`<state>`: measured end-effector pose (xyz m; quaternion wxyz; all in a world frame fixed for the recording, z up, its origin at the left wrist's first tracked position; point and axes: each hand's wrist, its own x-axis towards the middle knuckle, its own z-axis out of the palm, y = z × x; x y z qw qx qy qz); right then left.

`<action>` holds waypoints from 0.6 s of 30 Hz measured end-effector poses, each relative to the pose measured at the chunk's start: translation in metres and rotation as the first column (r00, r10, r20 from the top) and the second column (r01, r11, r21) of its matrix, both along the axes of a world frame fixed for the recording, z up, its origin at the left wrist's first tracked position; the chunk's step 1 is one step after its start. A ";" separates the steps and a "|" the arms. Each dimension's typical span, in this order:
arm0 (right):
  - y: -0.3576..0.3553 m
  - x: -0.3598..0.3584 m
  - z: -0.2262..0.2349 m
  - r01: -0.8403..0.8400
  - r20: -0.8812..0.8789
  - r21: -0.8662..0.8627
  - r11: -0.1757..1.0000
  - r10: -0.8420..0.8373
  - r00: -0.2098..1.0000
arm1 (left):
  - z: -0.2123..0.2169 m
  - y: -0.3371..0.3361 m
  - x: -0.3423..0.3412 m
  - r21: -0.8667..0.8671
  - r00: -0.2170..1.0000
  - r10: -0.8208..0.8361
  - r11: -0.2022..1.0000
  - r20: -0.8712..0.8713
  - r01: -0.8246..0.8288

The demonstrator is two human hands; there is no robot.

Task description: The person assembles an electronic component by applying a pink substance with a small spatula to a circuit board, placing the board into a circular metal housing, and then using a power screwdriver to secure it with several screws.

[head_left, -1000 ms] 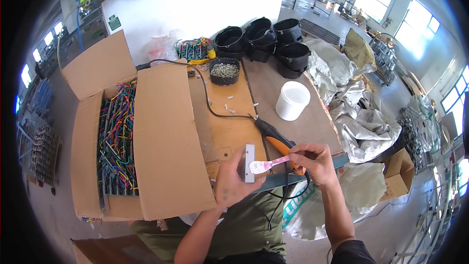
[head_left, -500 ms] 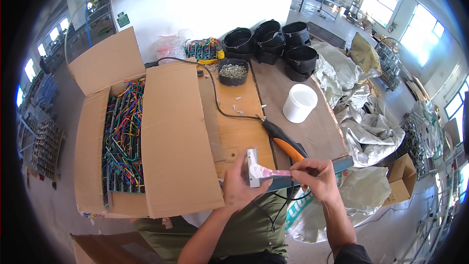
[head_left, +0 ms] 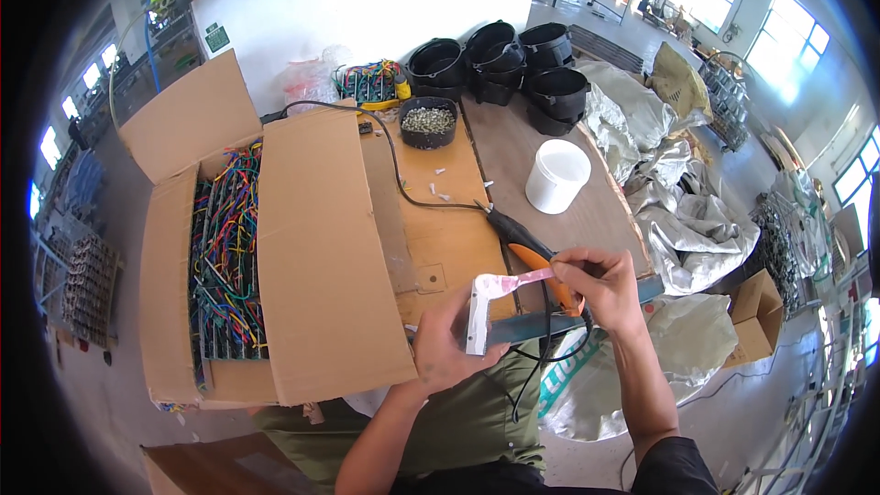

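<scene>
In my left hand is a small grey-white metal block, held upright between thumb and fingers, with a white coating on its narrow face. My right hand pinches the end of a pink flat stick. White paste covers the stick's other end, which is at the top of the block. Just behind the right hand lies an orange-and-black corded hand tool on the table, partly hidden by the fingers.
On the left, an open carton holds circuit boards with coloured wires. A white tub, a black dish of small metal parts and several black pots stand farther back. Silvery sacks lie right of the table.
The stick's pasted end has moved from the block's middle up to its top, and my right hand has risen slightly. The block leans a little more. The whole view has shifted slightly.
</scene>
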<state>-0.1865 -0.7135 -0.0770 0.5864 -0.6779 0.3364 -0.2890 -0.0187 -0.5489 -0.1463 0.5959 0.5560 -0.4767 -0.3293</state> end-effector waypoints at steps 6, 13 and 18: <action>-0.051 -0.013 0.007 0.287 0.231 -0.072 0.955 -0.264 0.936 | 0.000 -0.002 -0.008 0.073 0.982 -0.004 0.997 -0.188 0.017; -0.174 0.006 0.031 0.450 -0.037 -0.566 0.690 -0.567 0.823 | -0.006 -0.022 -0.019 0.097 0.968 -0.003 0.995 -0.252 0.028; -0.174 -0.007 0.025 0.147 -0.351 -0.737 0.660 -0.559 0.751 | -0.021 -0.029 -0.025 0.212 0.947 0.121 0.976 -0.298 -0.059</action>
